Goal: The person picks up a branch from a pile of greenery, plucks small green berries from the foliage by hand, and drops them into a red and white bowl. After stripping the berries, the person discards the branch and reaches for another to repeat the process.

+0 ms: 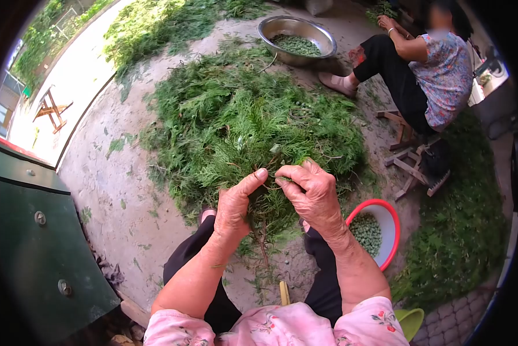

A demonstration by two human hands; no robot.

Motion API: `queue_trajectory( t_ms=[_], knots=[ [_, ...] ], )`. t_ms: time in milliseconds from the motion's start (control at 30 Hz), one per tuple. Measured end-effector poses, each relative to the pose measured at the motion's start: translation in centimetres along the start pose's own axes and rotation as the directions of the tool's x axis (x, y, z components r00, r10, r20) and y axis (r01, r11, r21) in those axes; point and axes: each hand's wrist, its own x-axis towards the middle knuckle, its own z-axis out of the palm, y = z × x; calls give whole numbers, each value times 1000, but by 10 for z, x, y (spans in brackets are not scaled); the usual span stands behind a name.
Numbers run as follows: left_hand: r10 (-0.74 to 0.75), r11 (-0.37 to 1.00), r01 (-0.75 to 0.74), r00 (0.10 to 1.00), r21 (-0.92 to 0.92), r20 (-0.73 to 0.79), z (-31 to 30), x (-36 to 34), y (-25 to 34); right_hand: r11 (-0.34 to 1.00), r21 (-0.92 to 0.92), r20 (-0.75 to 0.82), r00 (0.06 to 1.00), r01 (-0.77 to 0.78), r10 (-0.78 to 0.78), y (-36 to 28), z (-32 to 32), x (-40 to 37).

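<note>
My left hand [233, 209] is closed round a leafy evergreen branch [253, 130], thumb pointing up along it. The bare woody end of the branch hangs down below that hand. My right hand [315, 195] pinches at the same branch just to the right of my left thumb. What exactly sits between its fingertips is too small to make out. Small pale green cones [275, 149] show among the sprays above both hands. Beyond and beneath lies a broad pile of cut evergreen branches [195, 109]. Right of my right forearm stands a white basin with a red rim [392, 230], partly filled with green cones [365, 233].
A wide metal basin [330, 45] holding green cones stands behind the pile. Another person [448, 75] sits at the upper right, handling a sprig. Wooden stools [407, 173] stand near that person. A dark green panel [34, 242] borders the left; greenery [452, 254] covers the right floor.
</note>
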Motion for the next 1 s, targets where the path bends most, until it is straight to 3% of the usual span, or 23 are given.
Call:
queue_trajectory(
  t_ms=[100,233,300,367,400,433,500,567,700,733,767,800,833,867,1000],
  knots=[
    [-5,993,11,999,-115,48,-8,10,-2,998,60,27,999,-20,19,-6,9,-7],
    [60,998,-60,998,4,-17,-7,8,-1,990,135,143,989,26,-45,-3,13,-12],
    [34,999,-34,999,-42,9,-7,9,-2,978,206,199,978,23,-65,-1,3,-10],
    [73,997,-73,997,16,-16,-7,9,-3,825,392,339,898,-406,280,-8,-13,-6],
    [139,990,-139,990,22,-9,-6,10,-4,623,589,401,856,-514,327,-8,-21,-6],
    [139,990,-139,990,21,-9,-5,9,-4,509,748,338,904,-426,260,2,-19,-9],
    [144,989,-144,990,45,-5,-3,7,-4,313,896,213,923,-315,320,4,-19,-7],
    [110,992,-109,994,61,-18,-1,7,-4,244,945,98,900,-218,424,2,-22,1],
    [38,996,-34,998,81,-43,7,2,-5,367,857,119,832,-362,542,10,-15,8],
    [37,996,-33,998,82,-43,6,3,-6,499,761,93,831,-414,549,10,-11,8],
    [37,996,-35,999,79,-25,4,4,-7,498,762,93,831,-414,549,12,-10,8],
    [38,996,-37,999,76,-7,3,5,-8,662,604,84,861,-444,501,13,-8,7],
    [38,997,-37,999,74,-8,3,4,-7,794,415,89,888,-444,451,15,-7,6],
    [71,989,-70,997,132,-1,2,4,-7,880,294,-2,921,-373,390,17,-3,6],
    [166,943,-168,986,287,32,2,1,-9,957,138,-99,957,-257,271,11,-1,7]
  ],
)
